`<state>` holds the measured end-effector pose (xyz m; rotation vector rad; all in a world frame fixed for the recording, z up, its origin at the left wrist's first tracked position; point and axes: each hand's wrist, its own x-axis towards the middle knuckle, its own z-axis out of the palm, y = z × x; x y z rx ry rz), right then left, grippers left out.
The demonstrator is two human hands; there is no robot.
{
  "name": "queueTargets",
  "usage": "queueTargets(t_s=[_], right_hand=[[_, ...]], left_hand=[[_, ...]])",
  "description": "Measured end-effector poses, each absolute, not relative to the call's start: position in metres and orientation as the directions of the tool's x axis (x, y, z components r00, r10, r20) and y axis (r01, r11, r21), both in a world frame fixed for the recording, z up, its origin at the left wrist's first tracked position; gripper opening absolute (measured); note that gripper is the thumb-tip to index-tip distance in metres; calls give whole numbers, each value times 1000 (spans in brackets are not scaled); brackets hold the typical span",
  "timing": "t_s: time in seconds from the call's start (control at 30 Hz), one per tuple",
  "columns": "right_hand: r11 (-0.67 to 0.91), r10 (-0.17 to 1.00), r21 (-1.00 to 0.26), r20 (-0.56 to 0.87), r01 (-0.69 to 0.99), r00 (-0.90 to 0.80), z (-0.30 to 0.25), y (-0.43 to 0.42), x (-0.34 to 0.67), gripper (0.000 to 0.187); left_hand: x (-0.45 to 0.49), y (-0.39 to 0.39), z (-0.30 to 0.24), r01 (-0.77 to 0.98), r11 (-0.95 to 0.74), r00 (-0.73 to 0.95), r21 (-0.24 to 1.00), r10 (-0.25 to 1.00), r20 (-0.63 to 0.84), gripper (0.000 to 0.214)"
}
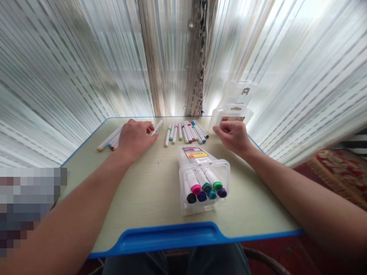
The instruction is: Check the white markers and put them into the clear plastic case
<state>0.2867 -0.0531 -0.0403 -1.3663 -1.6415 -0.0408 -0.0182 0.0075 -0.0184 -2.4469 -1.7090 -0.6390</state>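
My left hand rests on the far left part of the pale desk, fingers curled round a white marker that sticks out toward the curtain. My right hand is at the far right, fingers curled in a loose fist with nothing visible in it. Between the hands lies a row of several white markers with coloured caps. A clear plastic marker case lies on its side in the middle, open end toward me, with several markers inside.
A few more markers lie left of my left hand. A clear lid or second case stands at the far right by the curtain. The desk has a blue rim and front tray. A red carpet is on the right.
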Motion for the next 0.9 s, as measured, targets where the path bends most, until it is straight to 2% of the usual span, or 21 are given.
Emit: queueTargets(t_s=[0.23,0.5,0.9], right_hand=[[373,769,-555,633,743,88,-38,-53,289,46],[365,778,-554,623,748,83,-40,-53,288,46],[367,794,-580,603,728,80,-43,-52,291,46]], left_hand=[[-17,10,-21,915,-335,240,226,900,363,18],[-17,10,-19,940,-293,215,176,907,362,22],[-19,12,-20,927,-312,228,210,910,346,18]])
